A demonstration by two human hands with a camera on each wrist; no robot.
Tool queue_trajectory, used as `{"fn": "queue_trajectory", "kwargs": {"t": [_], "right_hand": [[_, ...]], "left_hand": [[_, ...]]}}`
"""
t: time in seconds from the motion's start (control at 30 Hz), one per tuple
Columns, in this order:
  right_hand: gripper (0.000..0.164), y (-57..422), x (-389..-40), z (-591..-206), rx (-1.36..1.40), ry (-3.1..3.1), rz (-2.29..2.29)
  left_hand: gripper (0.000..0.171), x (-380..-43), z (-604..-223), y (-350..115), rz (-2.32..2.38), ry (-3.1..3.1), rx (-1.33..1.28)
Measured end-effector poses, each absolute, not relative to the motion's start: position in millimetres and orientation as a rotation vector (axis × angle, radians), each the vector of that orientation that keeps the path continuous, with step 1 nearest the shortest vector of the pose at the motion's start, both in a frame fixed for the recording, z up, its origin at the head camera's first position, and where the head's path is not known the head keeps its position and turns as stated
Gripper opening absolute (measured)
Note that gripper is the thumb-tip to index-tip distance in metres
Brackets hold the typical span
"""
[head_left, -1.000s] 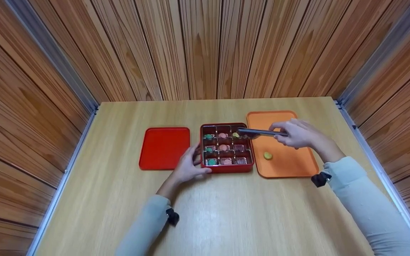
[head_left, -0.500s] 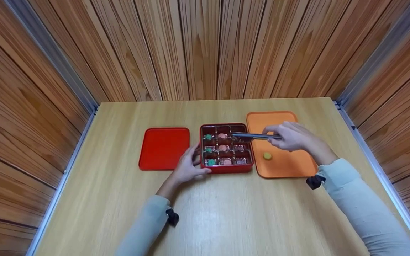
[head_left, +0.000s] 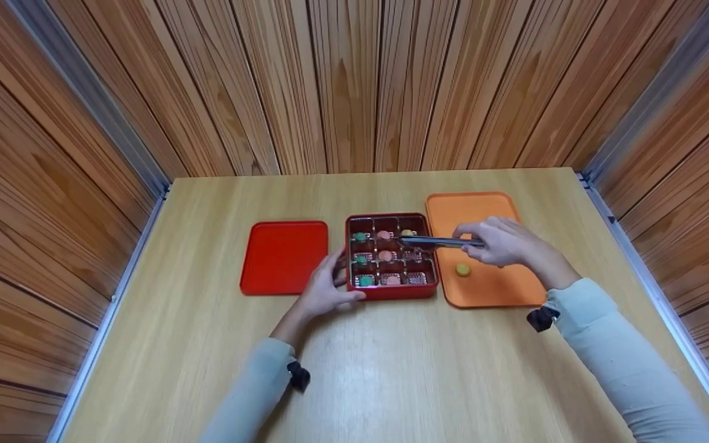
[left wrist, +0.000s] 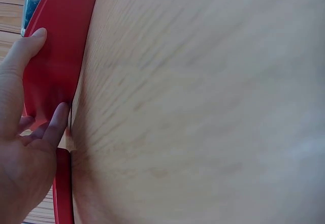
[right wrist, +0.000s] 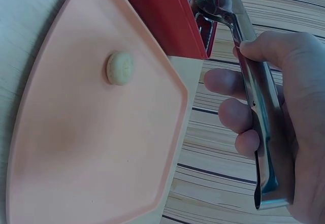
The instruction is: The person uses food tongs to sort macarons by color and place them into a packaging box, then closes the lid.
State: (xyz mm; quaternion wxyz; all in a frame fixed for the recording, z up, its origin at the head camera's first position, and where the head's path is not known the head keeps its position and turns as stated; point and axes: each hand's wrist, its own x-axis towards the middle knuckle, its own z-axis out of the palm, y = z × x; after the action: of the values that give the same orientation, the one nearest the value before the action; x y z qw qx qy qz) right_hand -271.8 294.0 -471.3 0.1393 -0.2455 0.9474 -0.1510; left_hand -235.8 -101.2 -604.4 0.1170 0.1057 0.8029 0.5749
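A red box [head_left: 393,294] with a divided clear liner stands mid-table. Green macarons [head_left: 366,280] fill its left column and pink macarons [head_left: 393,280] its middle one; a yellow macaron [head_left: 408,233] sits in the far right compartment. My left hand [head_left: 324,293] holds the box's near left corner, thumb on the front wall, fingers along the left side. Metal tongs [head_left: 444,242] are gripped in my right hand [head_left: 499,242], nearly level, their tips over the box's right column just nearer than the yellow macaron. The right wrist view shows my thumb and fingers around the tongs [right wrist: 261,102].
An orange tray [head_left: 502,289] lies right of the box, bearing one yellow macaron [head_left: 463,270] near its left edge. Left of the box lies a flat red lid [head_left: 285,255], close to my left hand. Wood-panelled walls [head_left: 354,86] border the table [head_left: 391,369].
The tongs have moved left, then nearer, over the box's right column. The far right yellow macaron, covered by them half a second ago, shows again. My left hand and the box stay put.
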Motion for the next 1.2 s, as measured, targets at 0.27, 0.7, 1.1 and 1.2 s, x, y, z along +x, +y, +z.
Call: {"fn": "queue_trajectory", "kwargs": {"t": [0.27,0.7,1.1,1.2], "right_hand": [[0.03,292.6,-271.7,-477.1,-0.729,2.735,-0.404],[0.033,295.8,-272.3,-480.0,-0.7,2.749,-0.401],[0.034,299.2,-271.6,-478.7,-0.699,2.773,-0.422],[0.034,301.4,-270.8,-478.0,-0.729,2.786,-0.447]], "left_hand": [[0.117,-235.8,-605.5,-101.0,1.694,2.336,0.32],[0.117,-234.2,-603.5,-101.9,1.704,2.32,0.308],[0.116,-235.1,-601.6,-101.7,1.675,2.329,0.295],[0.116,-235.5,-602.6,-101.1,1.683,2.328,0.304]]}}
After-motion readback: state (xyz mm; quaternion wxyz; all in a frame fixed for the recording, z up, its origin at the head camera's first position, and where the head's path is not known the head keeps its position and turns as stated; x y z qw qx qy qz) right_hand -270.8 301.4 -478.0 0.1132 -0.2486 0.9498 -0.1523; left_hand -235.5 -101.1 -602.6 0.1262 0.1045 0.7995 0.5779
